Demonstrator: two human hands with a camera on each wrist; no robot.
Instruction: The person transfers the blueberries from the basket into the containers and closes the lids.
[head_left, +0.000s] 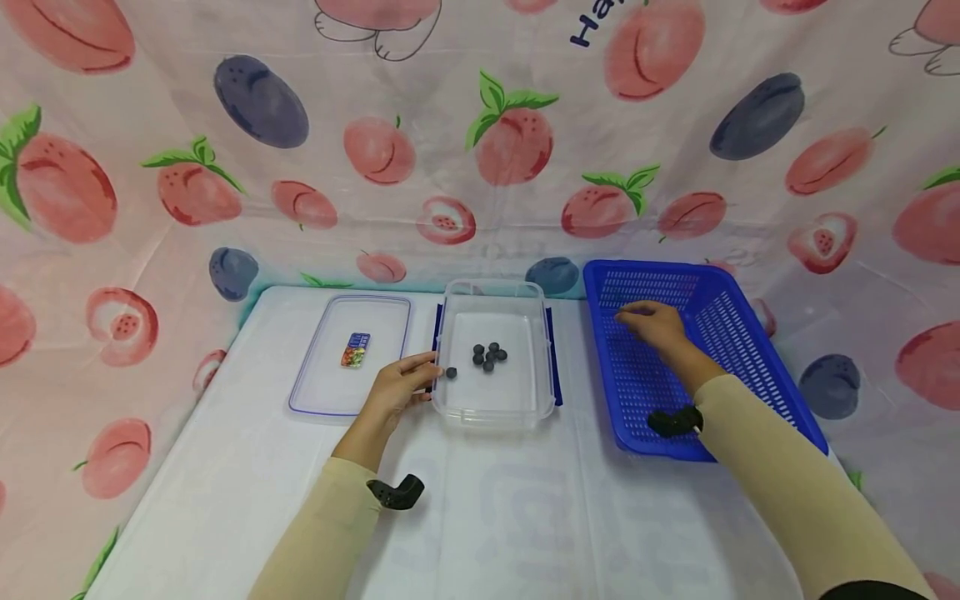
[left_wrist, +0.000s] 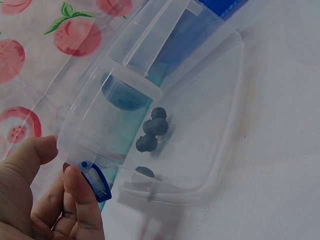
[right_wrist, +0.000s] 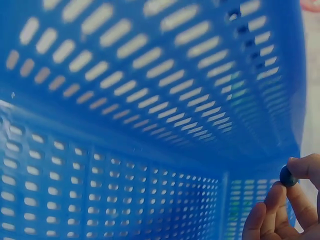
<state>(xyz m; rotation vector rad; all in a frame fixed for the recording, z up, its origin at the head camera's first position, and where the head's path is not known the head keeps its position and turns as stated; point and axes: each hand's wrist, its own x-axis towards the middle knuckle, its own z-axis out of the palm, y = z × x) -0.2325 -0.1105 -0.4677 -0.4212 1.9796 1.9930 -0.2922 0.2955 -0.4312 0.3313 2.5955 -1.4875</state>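
My left hand (head_left: 397, 387) holds the left side of the clear plastic container (head_left: 491, 414), its thumb at the rim and its fingers beside a blue latch (left_wrist: 97, 181). Several blueberries (head_left: 489, 366) lie together on the container floor, while another blueberry (head_left: 452, 372) sits apart near the left wall. Inside the blue basket (head_left: 611, 379), over its left part, is my right hand (head_left: 652, 323). Between its thumb and fingertips it pinches a single blueberry (right_wrist: 288, 176), seen in the right wrist view.
Left of the container lies its clear lid (head_left: 322, 392) with a blue edge, bearing a small label with a colourful picture (head_left: 356, 350). All stand on a white-covered table (head_left: 510, 517). A fruit-print curtain (head_left: 450, 150) hangs right behind it.
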